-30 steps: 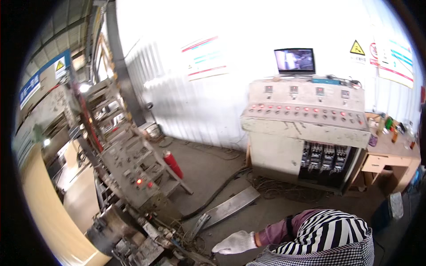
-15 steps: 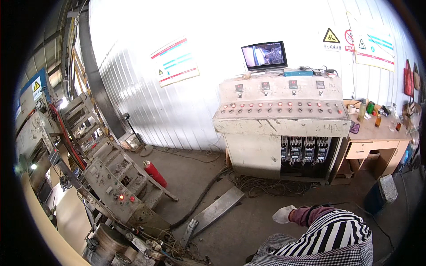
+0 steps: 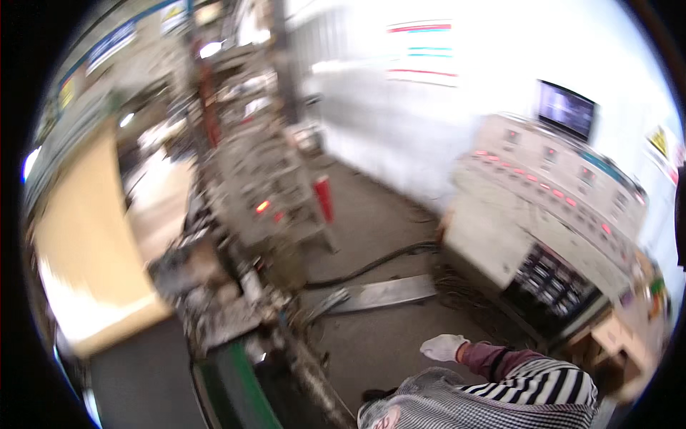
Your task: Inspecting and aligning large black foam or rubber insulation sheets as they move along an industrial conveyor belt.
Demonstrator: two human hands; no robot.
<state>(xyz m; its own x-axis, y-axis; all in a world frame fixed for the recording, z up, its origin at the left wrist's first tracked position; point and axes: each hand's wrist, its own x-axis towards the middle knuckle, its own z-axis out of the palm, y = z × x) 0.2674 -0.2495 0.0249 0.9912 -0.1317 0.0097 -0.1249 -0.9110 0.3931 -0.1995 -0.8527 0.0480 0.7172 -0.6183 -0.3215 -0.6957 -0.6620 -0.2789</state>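
Right hand (image 3: 443, 348): white-gloved, out over the floor (image 3: 379, 336), touching nothing that shows; blur hides the fingers, so how far open it is cannot be told, and nothing is seen in its hold.
Left hand: out of view; its opening and hold cannot be told.
Sleeve (image 3: 536, 379): striped and loose-looking; best kept close in, I judge, beside machinery.
Rail (image 3: 246, 382): green, at the lower left; probably poor to lean on.
Strip (image 3: 389, 293): metal, flat on the floor just beyond the right hand and apart from it, the nearest loose thing; a foot on it might slide, so stepping around seems wiser.
Machine (image 3: 225, 329): left of the right hand, well apart; knit gloves could snag on its rough parts, so a clear margin looks sound.
Cable (image 3: 379, 263): dark, curving along the floor behind the strip; a likely trip, worth a glance down.
Cabinet (image 3: 493, 222): open low at its right; rows of dark modules (image 3: 554, 282) sit inside, better left untouched.
Table (image 3: 614, 332): right of the cabinet; small items on top, one green (image 3: 656, 287); what its dark recess holds cannot be made out.
Panel (image 3: 246, 193): a red light (image 3: 263, 206) glows on it.
Extinguisher (image 3: 323, 199): red, beyond the panel; keeping the way to it free seems sensible.
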